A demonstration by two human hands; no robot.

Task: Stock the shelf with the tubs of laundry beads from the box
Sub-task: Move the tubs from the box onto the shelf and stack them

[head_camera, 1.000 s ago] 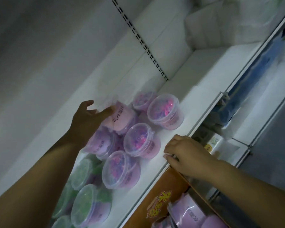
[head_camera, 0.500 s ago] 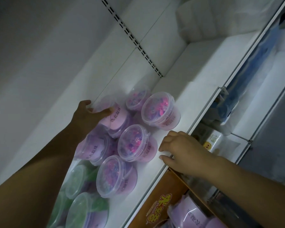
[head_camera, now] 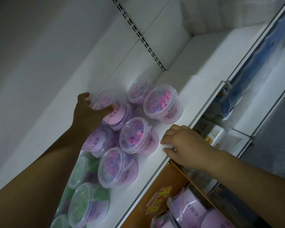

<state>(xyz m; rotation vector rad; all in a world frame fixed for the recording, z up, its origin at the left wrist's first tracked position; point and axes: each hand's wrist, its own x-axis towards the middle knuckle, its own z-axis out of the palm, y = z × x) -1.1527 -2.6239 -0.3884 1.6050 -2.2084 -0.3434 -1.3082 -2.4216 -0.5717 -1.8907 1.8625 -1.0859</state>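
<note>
From the head camera we see a white shelf (head_camera: pixel 192 89) carrying clear plastic tubs with pink and purple beads inside: one at the back (head_camera: pixel 139 92), one beside it near the shelf edge (head_camera: pixel 162 104), one in the middle (head_camera: pixel 137 135) and one nearer us (head_camera: pixel 118 167). Two more pink-labelled tubs sit on top of others, one under our left hand (head_camera: pixel 117 112) and one lower down (head_camera: pixel 97 142). Green-bead tubs (head_camera: pixel 87 203) fill the near end of the shelf. Below the shelf edge, an orange cardboard box (head_camera: pixel 156 201) holds further purple-labelled tubs (head_camera: pixel 187 208).

Our left hand (head_camera: pixel 87 116) is spread wide, thumb and fingers wrapped around the top stacked tub, gripping its rim and side. Our right hand (head_camera: pixel 184 143) lies loosely curled, fingertips pressed on the shelf's front edge, holding nothing, just beside the middle tub.
</note>
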